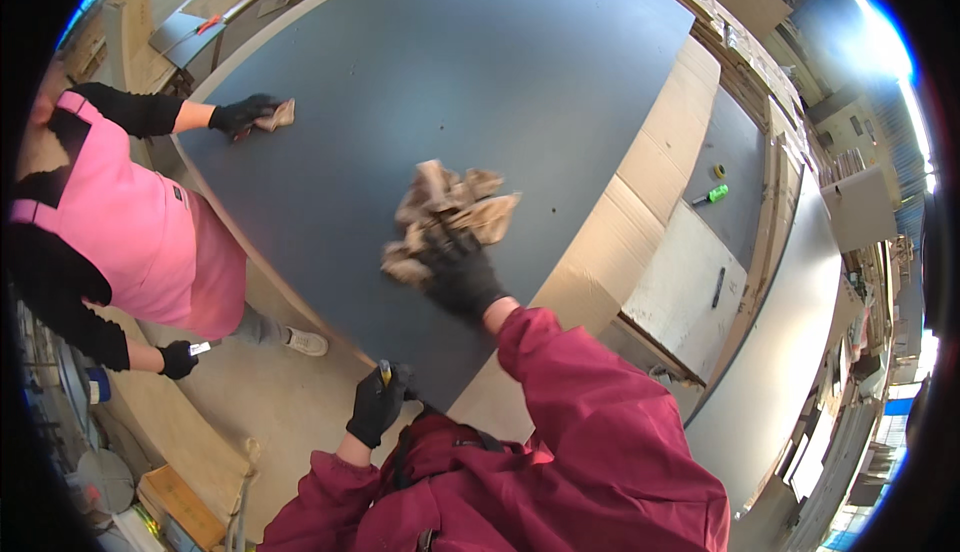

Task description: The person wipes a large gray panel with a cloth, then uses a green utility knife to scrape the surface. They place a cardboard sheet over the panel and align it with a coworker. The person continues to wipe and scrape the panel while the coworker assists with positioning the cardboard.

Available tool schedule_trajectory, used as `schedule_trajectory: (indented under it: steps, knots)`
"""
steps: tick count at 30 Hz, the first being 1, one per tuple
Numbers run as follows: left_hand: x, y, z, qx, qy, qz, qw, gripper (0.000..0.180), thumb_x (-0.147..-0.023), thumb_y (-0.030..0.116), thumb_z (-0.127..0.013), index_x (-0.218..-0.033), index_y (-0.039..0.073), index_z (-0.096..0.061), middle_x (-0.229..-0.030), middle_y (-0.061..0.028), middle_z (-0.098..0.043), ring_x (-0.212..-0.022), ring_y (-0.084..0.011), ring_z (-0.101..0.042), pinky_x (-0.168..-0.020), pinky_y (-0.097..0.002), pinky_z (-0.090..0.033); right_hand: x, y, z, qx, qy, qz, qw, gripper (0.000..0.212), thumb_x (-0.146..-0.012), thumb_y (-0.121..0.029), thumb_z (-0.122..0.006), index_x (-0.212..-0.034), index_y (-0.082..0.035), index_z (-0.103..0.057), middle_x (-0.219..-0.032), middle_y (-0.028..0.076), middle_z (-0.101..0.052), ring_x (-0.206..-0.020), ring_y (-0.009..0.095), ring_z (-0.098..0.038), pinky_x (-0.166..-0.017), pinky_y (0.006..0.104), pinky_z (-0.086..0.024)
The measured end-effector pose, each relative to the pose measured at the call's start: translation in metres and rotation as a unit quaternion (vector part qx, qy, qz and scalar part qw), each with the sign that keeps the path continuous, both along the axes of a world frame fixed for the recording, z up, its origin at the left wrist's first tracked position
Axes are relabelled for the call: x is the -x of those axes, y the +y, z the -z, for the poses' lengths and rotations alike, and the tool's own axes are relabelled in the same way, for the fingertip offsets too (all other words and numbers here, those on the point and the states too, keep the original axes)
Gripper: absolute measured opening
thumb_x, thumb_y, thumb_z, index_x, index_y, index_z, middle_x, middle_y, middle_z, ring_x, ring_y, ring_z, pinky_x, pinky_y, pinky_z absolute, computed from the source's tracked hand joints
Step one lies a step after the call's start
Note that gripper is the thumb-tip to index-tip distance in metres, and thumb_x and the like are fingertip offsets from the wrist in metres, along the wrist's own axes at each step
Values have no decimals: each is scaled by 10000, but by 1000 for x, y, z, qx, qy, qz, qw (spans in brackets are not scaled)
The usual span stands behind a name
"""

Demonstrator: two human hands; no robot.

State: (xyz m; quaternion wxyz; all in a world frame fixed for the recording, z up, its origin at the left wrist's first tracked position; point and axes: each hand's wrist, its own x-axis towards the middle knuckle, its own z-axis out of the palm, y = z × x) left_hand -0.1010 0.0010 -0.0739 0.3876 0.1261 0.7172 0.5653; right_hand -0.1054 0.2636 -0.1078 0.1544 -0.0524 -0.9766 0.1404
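We are closing the curled fingers of our left hand [376, 410] around a small yellow-ended tool [386, 373], near the close corner of a dark blue-grey panel [530, 82]. We are extending our right hand [462, 277] over the panel and laying it on a crumpled brown cloth [484, 218]; motion blur is hiding its fingertips, so we cannot tell whether they are pinching the fabric. The cloth is lying on the panel's near half. To the right, cardboard [625, 207] is running along the panel's edge. At the panel's left side, a co-worker in a pink apron [140, 232] is holding a smaller cloth [277, 116] against the surface.
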Motion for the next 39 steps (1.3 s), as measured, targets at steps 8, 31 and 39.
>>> schedule_trajectory:
  steps: [8,31,39]
  knots:
    - [67,62,10,109,-141,-137,974,389,-921,397,-488,-927,14,-554,-684,-111,-635,-536,-179,-614,-484,-271,-488,-4,266,-6,-116,-46,330,936,526,-879,-450,-428,-1352,-220,-408,-1452,104,-304,-1349,318,-248,-1081,488,-181]
    - [65,61,-1,244,-79,-202,945,353,-915,371,-507,-753,59,-534,-584,-71,-562,-501,-187,-588,-444,-289,-470,143,144,35,189,36,-283,940,417,-816,-187,-530,-1220,-86,-523,-1293,143,-468,-1253,318,-374,-1079,422,-248]
    - [55,60,-11,219,-136,-165,952,394,-891,433,-516,-843,44,-555,-668,-94,-623,-530,-170,-607,-482,-276,-489,7,378,-13,-27,-79,475,876,561,-915,-475,-278,-1418,-228,-278,-1448,97,-316,-1333,295,-273,-1067,469,-197]
